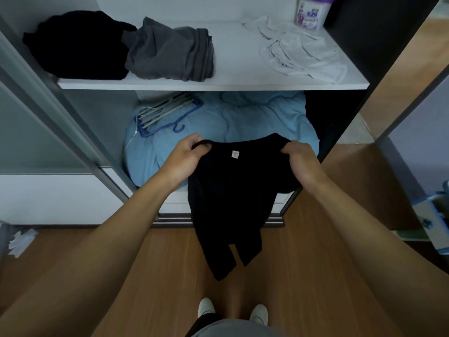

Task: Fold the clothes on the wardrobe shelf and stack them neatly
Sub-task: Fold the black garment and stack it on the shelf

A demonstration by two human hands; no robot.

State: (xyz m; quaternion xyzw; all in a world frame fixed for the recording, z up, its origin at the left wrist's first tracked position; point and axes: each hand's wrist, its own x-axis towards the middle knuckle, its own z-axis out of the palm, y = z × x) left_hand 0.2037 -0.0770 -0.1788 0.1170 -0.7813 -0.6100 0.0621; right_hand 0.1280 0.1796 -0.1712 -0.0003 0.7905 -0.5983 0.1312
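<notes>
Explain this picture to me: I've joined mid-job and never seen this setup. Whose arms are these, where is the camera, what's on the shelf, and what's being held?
There is no machine here. A person works with bare hands, and the single picture comes from a camera worn on their head, looking forward and down. The left hand and right hand each grip the top edge of a black shirt, which hangs down in front of the wardrobe. On the white shelf lie a black garment, a crumpled grey garment right beside it, a loose white garment and a tub at the back right. Below the shelf are blue bedding and hangers.
</notes>
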